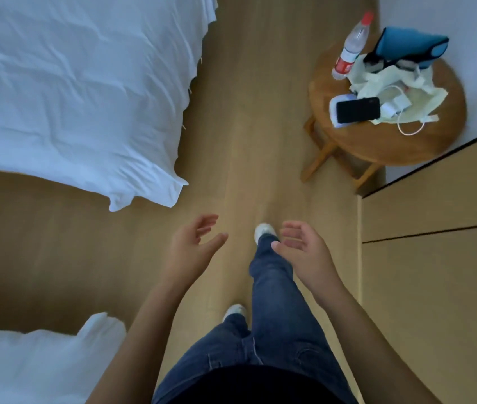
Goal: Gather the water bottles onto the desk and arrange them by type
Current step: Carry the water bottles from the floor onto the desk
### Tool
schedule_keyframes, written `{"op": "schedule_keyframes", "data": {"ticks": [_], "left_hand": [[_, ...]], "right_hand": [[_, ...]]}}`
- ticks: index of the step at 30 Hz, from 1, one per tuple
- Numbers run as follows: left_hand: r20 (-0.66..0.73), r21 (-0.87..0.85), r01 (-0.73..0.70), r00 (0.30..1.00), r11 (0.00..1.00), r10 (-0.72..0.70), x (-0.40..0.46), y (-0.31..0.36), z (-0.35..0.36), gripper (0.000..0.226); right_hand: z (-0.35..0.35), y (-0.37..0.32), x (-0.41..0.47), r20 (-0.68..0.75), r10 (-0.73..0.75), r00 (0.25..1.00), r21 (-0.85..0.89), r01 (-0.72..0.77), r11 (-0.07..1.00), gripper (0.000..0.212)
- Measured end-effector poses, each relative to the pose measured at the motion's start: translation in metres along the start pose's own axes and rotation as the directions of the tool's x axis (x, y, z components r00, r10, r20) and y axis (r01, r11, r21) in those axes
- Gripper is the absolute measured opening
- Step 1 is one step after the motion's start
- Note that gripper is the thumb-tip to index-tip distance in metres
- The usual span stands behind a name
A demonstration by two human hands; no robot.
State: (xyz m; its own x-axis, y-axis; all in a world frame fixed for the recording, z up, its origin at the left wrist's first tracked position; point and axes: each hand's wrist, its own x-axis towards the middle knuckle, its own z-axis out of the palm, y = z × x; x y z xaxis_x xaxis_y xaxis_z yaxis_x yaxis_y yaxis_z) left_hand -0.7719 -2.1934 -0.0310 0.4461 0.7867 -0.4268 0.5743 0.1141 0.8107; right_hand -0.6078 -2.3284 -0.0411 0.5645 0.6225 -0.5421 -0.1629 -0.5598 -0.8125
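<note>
A clear water bottle [349, 49] with a red cap and red label stands upright at the left rim of a round wooden stool [424, 141] at the upper right. My left hand [195, 243] and my right hand [301, 249] hang in front of me over the floor, both with fingers apart and holding nothing. Both hands are well short of the bottle. My legs in blue jeans and white shoes are mid-stride below the hands. No desk is in view.
On the stool lie a black phone [358, 109], a white device, a cable, a pale cloth bag [389, 80] and a blue pouch [409, 46]. A white-sheeted bed [71, 83] fills the upper left; another [27, 365] sits lower left. Wooden cabinet fronts [435, 258] line the right.
</note>
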Motion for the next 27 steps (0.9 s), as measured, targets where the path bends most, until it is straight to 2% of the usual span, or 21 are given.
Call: {"op": "schedule_keyframes", "data": {"ticks": [8,15,22,27], "left_hand": [[-0.059,0.017,0.022,0.998,1.000,-0.021,0.209,0.116,0.021,0.034],[-0.031,0.035,-0.014,0.999,0.999,0.015,0.351,0.208,0.027,0.031],[0.077,0.066,-0.069,0.995,0.995,0.064,0.517,0.274,0.022,0.027],[0.103,0.082,-0.122,0.988,0.989,0.113,0.661,0.336,0.004,0.036]], "right_hand": [[-0.052,-0.119,0.216,0.066,-0.011,0.998,-0.038,0.014,0.999,0.037],[-0.085,-0.225,0.350,0.070,-0.020,0.997,-0.048,0.024,0.999,0.038],[-0.090,-0.296,0.483,-0.009,0.019,1.000,-0.012,-0.019,1.000,0.039],[-0.084,-0.366,0.605,-0.074,0.034,0.997,0.001,-0.034,0.999,0.040]]}}
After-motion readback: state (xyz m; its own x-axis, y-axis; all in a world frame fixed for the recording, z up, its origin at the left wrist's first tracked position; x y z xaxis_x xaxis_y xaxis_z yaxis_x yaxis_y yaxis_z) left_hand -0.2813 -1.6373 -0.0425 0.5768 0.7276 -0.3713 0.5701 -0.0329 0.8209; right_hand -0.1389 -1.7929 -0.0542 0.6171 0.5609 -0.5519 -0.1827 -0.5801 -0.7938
